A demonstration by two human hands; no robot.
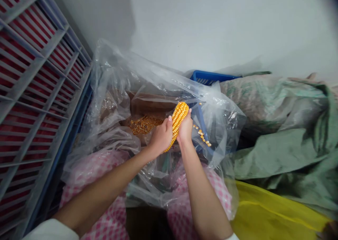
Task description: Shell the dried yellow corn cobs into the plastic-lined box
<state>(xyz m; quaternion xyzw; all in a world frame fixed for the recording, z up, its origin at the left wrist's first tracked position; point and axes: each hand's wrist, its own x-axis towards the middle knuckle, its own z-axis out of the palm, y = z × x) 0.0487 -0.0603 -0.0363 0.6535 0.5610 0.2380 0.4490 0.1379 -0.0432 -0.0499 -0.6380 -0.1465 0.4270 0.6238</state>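
Between my two hands is an ear of corn (180, 117), tilted, its rows of yellow kernels facing up. My left hand (161, 135) is closed around its lower left side, thumb pointing up along the kernels. On the other side my right hand (186, 129) grips it, with the fingers partly hidden behind the ear. Below and around them spreads a clear plastic sheet (111, 88), draped over my knees. Loose corn kernels (144, 124) lie heaped in it at the left. A few paler kernels (202, 135) rest on the plastic at the right.
Stacked slatted crates (50, 53) rise along the left side. Behind the plastic stands a blue basket (211, 76) against the white wall (211, 25). Bulky woven sacks (274, 99) fill the right, with a yellow bag (271, 211) at the lower right.
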